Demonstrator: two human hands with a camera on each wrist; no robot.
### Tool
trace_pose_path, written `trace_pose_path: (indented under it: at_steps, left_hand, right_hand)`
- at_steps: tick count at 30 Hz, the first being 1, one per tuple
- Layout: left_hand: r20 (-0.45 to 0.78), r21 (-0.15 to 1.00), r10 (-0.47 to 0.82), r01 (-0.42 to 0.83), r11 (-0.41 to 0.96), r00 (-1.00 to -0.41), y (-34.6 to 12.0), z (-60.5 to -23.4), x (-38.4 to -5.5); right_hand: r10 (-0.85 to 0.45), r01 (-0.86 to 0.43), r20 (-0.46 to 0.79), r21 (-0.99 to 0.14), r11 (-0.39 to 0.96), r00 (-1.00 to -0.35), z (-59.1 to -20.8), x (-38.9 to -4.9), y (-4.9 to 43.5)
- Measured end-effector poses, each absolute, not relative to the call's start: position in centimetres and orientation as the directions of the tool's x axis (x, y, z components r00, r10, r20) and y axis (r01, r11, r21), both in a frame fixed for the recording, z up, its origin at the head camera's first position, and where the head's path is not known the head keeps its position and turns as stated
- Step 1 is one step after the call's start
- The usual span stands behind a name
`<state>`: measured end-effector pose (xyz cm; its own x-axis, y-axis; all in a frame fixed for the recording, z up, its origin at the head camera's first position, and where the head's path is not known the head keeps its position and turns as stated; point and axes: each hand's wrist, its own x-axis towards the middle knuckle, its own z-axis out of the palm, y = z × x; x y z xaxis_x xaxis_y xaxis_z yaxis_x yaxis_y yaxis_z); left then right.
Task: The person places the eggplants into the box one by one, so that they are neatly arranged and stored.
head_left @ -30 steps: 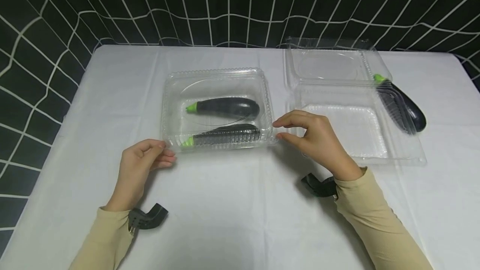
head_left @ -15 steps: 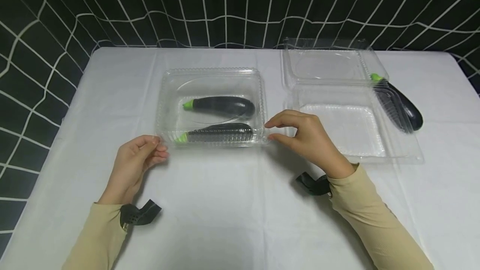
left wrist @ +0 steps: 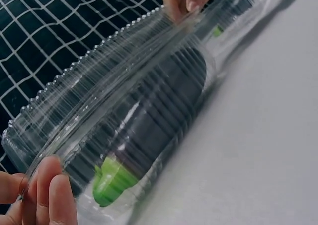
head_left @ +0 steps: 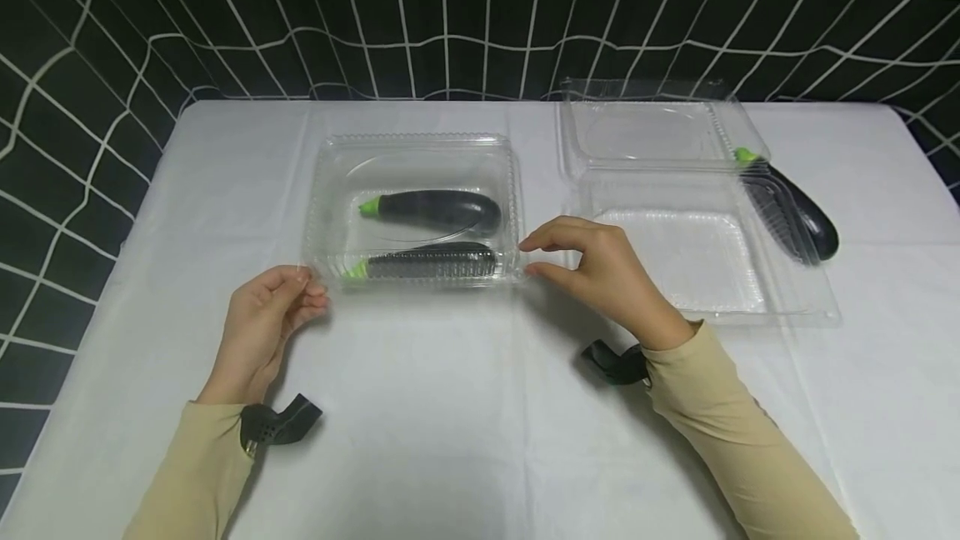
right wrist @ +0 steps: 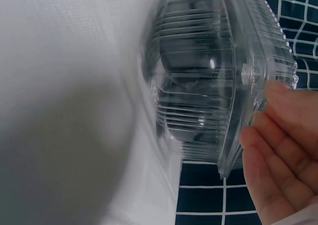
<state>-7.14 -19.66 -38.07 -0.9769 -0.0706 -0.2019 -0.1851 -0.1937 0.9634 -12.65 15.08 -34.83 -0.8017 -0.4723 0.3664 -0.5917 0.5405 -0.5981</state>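
A closed clear plastic clamshell container (head_left: 420, 165) sits on the table with two eggplants in it. The rear eggplant (head_left: 442, 210) and the front eggplant (head_left: 442, 262) both have green stem ends toward the left. At the front left corner, my left hand (head_left: 262, 323) pinches the rim between thumb and fingers, as the left wrist view also shows. My right hand (head_left: 600, 277) holds the front right corner, thumb and index finger at the rim (right wrist: 243, 111). Seen through the plastic in the left wrist view, one eggplant (left wrist: 159, 101) lies along the ribbed front wall.
On the right, an open clear clamshell container (head_left: 795, 298) stands with its lid (head_left: 645, 127) folded back. A third eggplant (head_left: 813, 219) lies by its right side, partly seen through the plastic. White cloth (head_left: 435, 440) covers the table; dark netted sheeting (head_left: 465, 15) rises behind.
The closed container has shifted slightly left with both hands at its front corners. The whole view has also drifted a little. The open container and the third eggplant stay put.
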Motion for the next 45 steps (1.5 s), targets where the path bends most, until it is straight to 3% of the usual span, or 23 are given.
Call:
trace_pose_path:
  at_steps: [7,20,38,45]
  left_hand:
    - [-0.215,0.951,-0.092,-0.187,-0.245,-0.972,-19.4,-38.1,-7.6]
    - [-0.121,0.964,-0.095,-0.095,-0.248,-0.988,-19.4,-38.8,-7.1]
    - [-0.135,0.991,0.071,-0.136,-0.015,-0.988,-15.0,-39.6,-5.1]
    - [-0.166,0.986,0.258,-0.168,0.015,-0.952,-10.8,-40.0,-4.3]
  right_hand:
    - [-0.464,-0.590,0.372,-0.605,0.535,-0.803,-34.9,-12.8,15.0]
    - [-0.447,-0.583,0.381,-0.617,0.529,-0.809,-34.5,-12.6,15.6]
    - [-0.377,-0.560,0.414,-0.586,0.586,-0.829,-33.5,-11.8,18.7]
    - [-0.332,-0.522,0.407,-0.584,0.623,-0.851,-33.3,-11.7,20.6]
